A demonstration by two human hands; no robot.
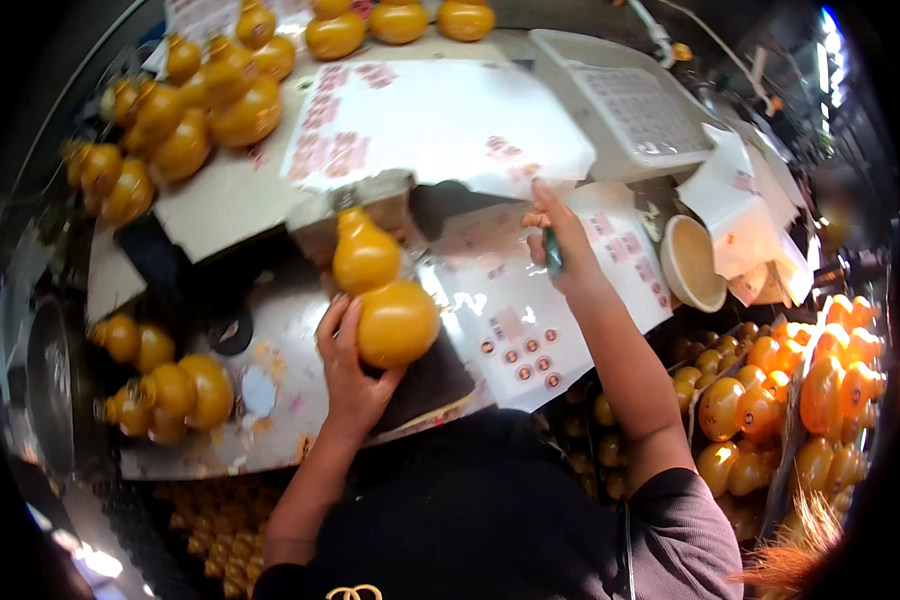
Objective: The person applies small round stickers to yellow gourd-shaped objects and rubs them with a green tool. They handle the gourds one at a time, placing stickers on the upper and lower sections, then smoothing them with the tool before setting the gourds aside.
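Note:
A glossy yellow bottle gourd (pixel 398 325) with a narrow waist and a dark neck tip leans over the work table, its neck pointing away from me. My left hand (pixel 348 365) is closed against its lower left side. Further right, my right hand (pixel 567 240) grips a slim green tool (pixel 553 250), whose working end I cannot make out. Its raised fingertip is at the near right edge of a white sheet with red printed decals (pixel 440 120). Below that hand lies a clear sheet with small round decals (pixel 525 340).
More yellow gourds (pixel 230 95) crowd the far left, with others (pixel 185 395) at the near left. A white tray of water with a printed sheet (pixel 630 110) stands far right, near a round bowl (pixel 692 262) and crumpled papers (pixel 750 200). Crated gourds (pixel 755 405) fill the lower right.

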